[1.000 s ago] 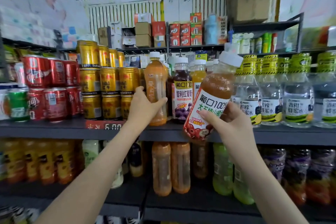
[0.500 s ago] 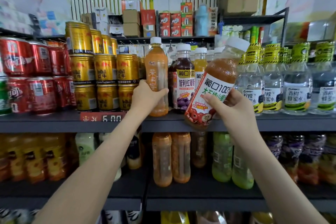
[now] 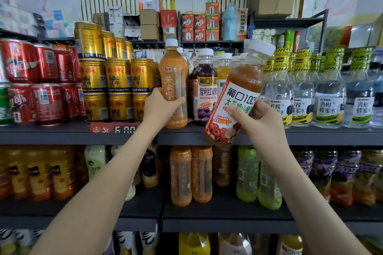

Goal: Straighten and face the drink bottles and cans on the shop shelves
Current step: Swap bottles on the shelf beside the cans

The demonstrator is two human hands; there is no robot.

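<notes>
Here, the left hand curls round an upright orange bottle, apparently standing on the shelf beside gold cans. The right hand grips a tilted juice bottle before the shelf edge.

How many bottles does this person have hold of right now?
2. The left hand grips an upright orange bottle beside the gold cans. The right hand holds a tilted white-labelled juice bottle before the shelf edge. Neither hand seems to hide another.

Juice bottle slightly lower now.
</notes>
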